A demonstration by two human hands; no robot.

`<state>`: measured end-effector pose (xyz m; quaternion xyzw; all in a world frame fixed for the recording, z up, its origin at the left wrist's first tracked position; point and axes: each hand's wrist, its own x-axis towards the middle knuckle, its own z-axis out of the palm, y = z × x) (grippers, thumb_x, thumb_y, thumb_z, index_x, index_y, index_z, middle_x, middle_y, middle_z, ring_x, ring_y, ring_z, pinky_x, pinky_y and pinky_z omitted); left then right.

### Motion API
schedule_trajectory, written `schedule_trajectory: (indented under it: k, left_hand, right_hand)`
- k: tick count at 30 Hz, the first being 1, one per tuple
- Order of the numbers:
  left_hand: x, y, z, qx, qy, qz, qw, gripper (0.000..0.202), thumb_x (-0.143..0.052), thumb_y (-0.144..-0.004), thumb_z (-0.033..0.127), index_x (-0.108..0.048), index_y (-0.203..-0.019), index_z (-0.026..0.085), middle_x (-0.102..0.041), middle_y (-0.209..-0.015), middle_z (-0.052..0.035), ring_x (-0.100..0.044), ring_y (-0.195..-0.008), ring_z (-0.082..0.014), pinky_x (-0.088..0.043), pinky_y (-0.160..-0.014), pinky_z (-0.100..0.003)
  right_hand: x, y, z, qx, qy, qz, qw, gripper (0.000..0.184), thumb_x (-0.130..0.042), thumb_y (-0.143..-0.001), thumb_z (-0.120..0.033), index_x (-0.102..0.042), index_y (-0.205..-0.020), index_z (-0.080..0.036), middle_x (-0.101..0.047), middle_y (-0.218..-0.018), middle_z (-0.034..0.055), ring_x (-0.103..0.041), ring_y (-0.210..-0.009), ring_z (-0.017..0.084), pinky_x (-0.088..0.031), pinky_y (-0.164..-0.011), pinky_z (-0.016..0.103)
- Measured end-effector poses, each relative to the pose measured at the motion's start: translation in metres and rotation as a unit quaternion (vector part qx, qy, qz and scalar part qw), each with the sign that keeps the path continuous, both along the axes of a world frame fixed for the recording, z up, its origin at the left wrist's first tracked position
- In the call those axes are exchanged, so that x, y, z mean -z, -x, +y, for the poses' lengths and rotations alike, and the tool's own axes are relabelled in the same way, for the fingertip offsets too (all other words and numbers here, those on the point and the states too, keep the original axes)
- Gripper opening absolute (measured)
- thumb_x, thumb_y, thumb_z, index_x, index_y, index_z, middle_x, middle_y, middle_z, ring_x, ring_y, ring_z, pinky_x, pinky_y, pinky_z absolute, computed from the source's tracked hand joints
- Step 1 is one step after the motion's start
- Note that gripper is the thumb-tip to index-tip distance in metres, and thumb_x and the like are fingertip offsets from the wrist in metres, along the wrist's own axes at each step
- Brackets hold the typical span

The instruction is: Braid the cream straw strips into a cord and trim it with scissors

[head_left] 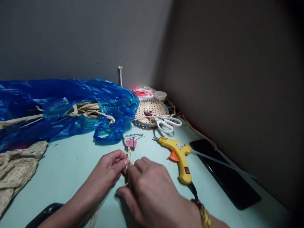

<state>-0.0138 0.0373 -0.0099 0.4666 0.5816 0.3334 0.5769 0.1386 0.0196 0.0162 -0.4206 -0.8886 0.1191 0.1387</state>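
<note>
A narrow braid of pale straw-like fibre (129, 152) runs toward me from a pink binder clip (131, 143) on the table. My left hand (111, 166) pinches the braid between thumb and fingertips just below the clip. Right beside it, my right hand (149, 186) has its fingers curled over the strands, and its thumb stands apart at the lower left. The right palm hides much of the braid's lower part. A loose pale strip (94, 219) hangs below the left wrist.
A yellow glue gun (179, 155) lies to the right, near a black phone-like slab (228, 174). White-handled scissors (166, 123) rest on a woven basket (152, 109). A blue plastic bag (59, 91) holds fibre strips at the back left. Woven straw work (19, 177) lies left.
</note>
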Motion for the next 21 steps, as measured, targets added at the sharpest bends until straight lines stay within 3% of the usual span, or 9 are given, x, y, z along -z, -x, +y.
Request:
schedule_trajectory:
  k: [2, 4, 9, 15, 21]
  left_hand:
    - [-0.004, 0.0, 0.001, 0.011, -0.007, 0.007, 1.0, 0.027, -0.064, -0.075, 0.041, -0.051, -0.07, 0.017, -0.039, -0.053, 0.0102, -0.027, -0.045, -0.005, -0.019, -0.042, -0.018]
    - [-0.006, -0.001, 0.002, 0.024, 0.0, -0.007, 1.0, 0.027, -0.062, -0.076, 0.041, -0.051, -0.072, 0.018, -0.036, -0.051, 0.0114, -0.024, -0.044, -0.0049, -0.016, -0.041, -0.019]
    - [-0.002, 0.0, 0.004, 0.048, 0.003, 0.001, 0.999, 0.017, -0.059, -0.077, 0.033, -0.051, -0.075, 0.018, -0.038, -0.052, 0.0107, -0.024, -0.044, -0.0053, -0.014, -0.041, -0.02]
    - [0.0, 0.003, 0.008, 0.061, -0.025, 0.045, 0.997, 0.019, -0.061, -0.074, 0.034, -0.052, -0.072, 0.018, -0.033, -0.049, 0.012, -0.021, -0.045, -0.0062, -0.013, -0.043, -0.021]
    - [0.002, 0.008, 0.01, 0.093, -0.086, 0.094, 0.988, 0.017, -0.058, -0.076, 0.033, -0.055, -0.073, 0.016, -0.046, -0.065, 0.0053, -0.039, -0.063, -0.0121, -0.03, -0.058, -0.025]
  right_hand:
    - [-0.008, -0.011, 0.01, 0.049, 0.078, 0.091, 0.992, 0.029, -0.051, -0.092, -0.041, -0.07, -0.089, -0.018, -0.068, -0.079, 0.0051, -0.06, -0.071, 0.018, -0.038, -0.06, 0.029]
    - [-0.009, -0.018, 0.022, 0.093, 0.114, 0.153, 0.977, 0.033, -0.044, -0.097, -0.039, -0.069, -0.086, -0.02, -0.068, -0.077, 0.0021, -0.058, -0.071, 0.015, -0.037, -0.063, 0.026]
    - [0.009, -0.018, 0.039, 0.02, 0.259, 0.178, 0.949, 0.028, -0.05, -0.093, -0.029, -0.064, -0.073, -0.015, -0.063, -0.065, 0.0, -0.053, -0.061, 0.011, -0.032, -0.057, 0.023]
    - [0.011, -0.014, 0.037, 0.029, 0.206, 0.163, 0.964, 0.023, -0.045, -0.093, -0.023, -0.067, -0.09, -0.016, -0.067, -0.083, 0.0051, -0.056, -0.075, 0.015, -0.032, -0.062, 0.025]
    - [0.003, -0.015, 0.033, 0.024, 0.141, 0.122, 0.982, 0.022, -0.045, -0.091, -0.013, -0.066, -0.086, -0.015, -0.063, -0.084, 0.006, -0.053, -0.078, 0.015, -0.033, -0.064, 0.025]
